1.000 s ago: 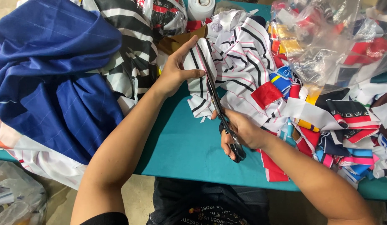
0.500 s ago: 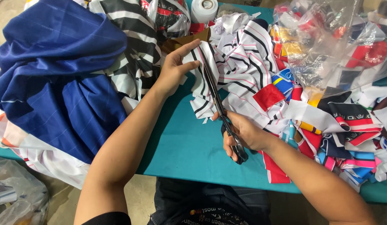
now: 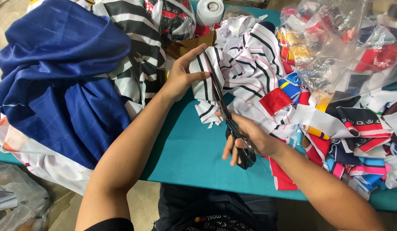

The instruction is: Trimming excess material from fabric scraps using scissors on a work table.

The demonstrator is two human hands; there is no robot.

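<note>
Left hand (image 3: 181,79): fingers pinching striped white cloth (image 3: 245,68), centre frame
Right hand (image 3: 249,139): fingers clenched through black scissors (image 3: 228,122)
Cut: blades partway along the cloth, far end uncut

bare teal table (image 3: 185,158) between forearms, blue fabric pile (image 3: 61,85) left, scraps (image 3: 344,128) right

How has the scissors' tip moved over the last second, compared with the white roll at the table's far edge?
Yes, slightly. The scissors have advanced up the striped white cloth toward the white roll; the left hand holds the cloth.
</note>
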